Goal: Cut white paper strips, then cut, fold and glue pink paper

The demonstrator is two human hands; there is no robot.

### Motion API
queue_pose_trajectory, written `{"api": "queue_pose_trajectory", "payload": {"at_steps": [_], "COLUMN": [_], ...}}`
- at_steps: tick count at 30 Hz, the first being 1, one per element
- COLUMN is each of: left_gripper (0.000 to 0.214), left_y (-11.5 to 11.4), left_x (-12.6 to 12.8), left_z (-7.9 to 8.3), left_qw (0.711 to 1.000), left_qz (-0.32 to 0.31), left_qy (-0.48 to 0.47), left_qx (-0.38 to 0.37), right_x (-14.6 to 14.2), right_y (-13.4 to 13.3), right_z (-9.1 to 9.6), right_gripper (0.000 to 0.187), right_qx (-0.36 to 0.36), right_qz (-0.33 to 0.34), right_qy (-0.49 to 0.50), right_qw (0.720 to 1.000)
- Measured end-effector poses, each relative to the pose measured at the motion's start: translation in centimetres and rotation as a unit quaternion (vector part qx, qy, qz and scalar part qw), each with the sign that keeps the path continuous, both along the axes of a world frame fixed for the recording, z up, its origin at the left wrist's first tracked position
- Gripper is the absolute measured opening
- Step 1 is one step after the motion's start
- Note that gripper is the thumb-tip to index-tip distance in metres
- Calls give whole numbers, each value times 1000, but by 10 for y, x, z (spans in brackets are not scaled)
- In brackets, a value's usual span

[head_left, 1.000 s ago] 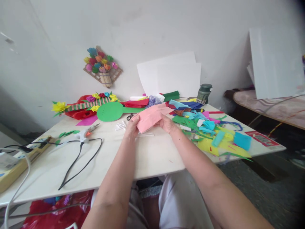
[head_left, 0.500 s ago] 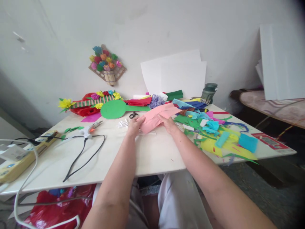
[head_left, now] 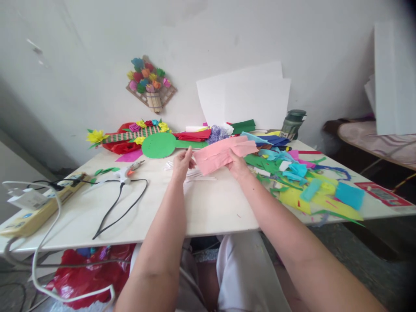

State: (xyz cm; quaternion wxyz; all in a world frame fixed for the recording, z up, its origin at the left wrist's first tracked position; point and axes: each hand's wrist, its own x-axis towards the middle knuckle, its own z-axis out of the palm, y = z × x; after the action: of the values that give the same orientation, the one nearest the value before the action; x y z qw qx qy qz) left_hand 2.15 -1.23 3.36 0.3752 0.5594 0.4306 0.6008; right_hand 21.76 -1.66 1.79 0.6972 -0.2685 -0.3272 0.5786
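Pink paper (head_left: 216,157): a layered sheet, held tilted above the back half of the white tabletop (head_left: 217,212), its right end overlapping the paper scraps (head_left: 290,197) in view
Right hand (head_left: 238,165): pinched the paper's near edge, thumb on top and fingers beneath, a grip that seemed chosen to carry the sheet's weight by itself
Left hand (head_left: 183,165): stood at the paper's left end with the index finger raised and the others curled; the blur left it unclear whether the fingertips touched the sheet or pinched anything
White sticks (head_left: 204,178): lay flat below the paper, beside the left hand, probably for easy reach
Glue gun (head_left: 124,174): rested to the left, nozzle aimed away from the person, presumably to keep its tip off the forearms (head_left: 165,221)
Black cord (head_left: 139,203): looped from the gun toward the front edge, limiting a leftward sweep
Green cutout (head_left: 158,145): lay behind the left hand, its narrow handle running toward the paper and bounding backward movement
Scrap side: pieces spread along the right, apparently kept there to free the middle; one green strip overhung the edge
Widest room: plain tabletop between cord and scraps, from the sticks to the front edge
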Motion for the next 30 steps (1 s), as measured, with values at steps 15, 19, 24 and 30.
{"api": "queue_pose_trajectory", "payload": {"at_steps": [15, 19, 24, 30], "left_gripper": [75, 54, 26, 18], "left_y": [-6, -6, -8, -2], "left_x": [-26, -23, -16, -7], "left_z": [0, -2, -3, -11], "left_qw": [788, 791, 810, 803], "left_qz": [-42, -60, -51, 4], "left_qy": [611, 605, 583, 596], "left_qx": [-64, -70, -48, 20], "right_x": [11, 12, 12, 9], "right_y": [2, 2, 1, -2], "right_z": [4, 4, 6, 11], "right_gripper": [17, 17, 22, 28], "right_qx": [-8, -6, 7, 26], "right_qz": [2, -2, -9, -16], "right_qy": [55, 61, 24, -6], "right_qw": [998, 998, 1000, 1000]}}
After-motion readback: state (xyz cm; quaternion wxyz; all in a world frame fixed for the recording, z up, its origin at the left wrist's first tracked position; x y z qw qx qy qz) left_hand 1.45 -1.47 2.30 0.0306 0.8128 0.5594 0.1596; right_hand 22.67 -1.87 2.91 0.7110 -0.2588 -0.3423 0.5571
